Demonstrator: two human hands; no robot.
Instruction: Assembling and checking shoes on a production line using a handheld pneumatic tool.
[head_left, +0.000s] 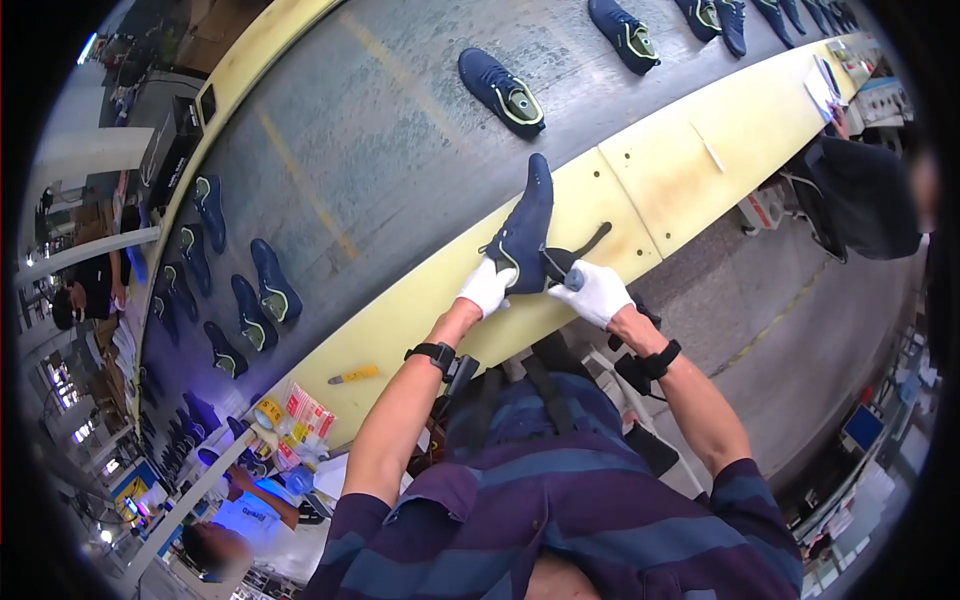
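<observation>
- Nearest, low in the frame, both bare forearms rise from striped purple-and-blue sleeves, each wrist wearing a black band, and bend inward toward the middle of the frame.
- The left hand point(486, 287), in a white cotton glove, sits just left of centre; its fingers are closed on the heel end of a navy-blue fabric sports shoe with a lime-green lining point(525, 232).
- The right hand point(596, 291), gloved the same, is just right of centre, fingers clenched around a small dark tool with a pale tip point(568, 272); what kind of tool it is cannot be made out.
- The shoe lies at the centre of the frame on the pale yellow wooden surface point(660, 170), toe pointing up the frame toward the grey conveyor belt point(380, 150).
- The left hand grips the heel only, so pressure from the tool could probably twist the shoe or push it onto the belt.
- The tool tip works close to the left fingers; a slip could catch the glove or mark the fabric.
- A yellow-handled utility knife point(353, 375) lies on the surface at lower left, apart from both hands.
- Farther off, matching navy shoes point(500, 92) ride the belt at the top and left.
</observation>
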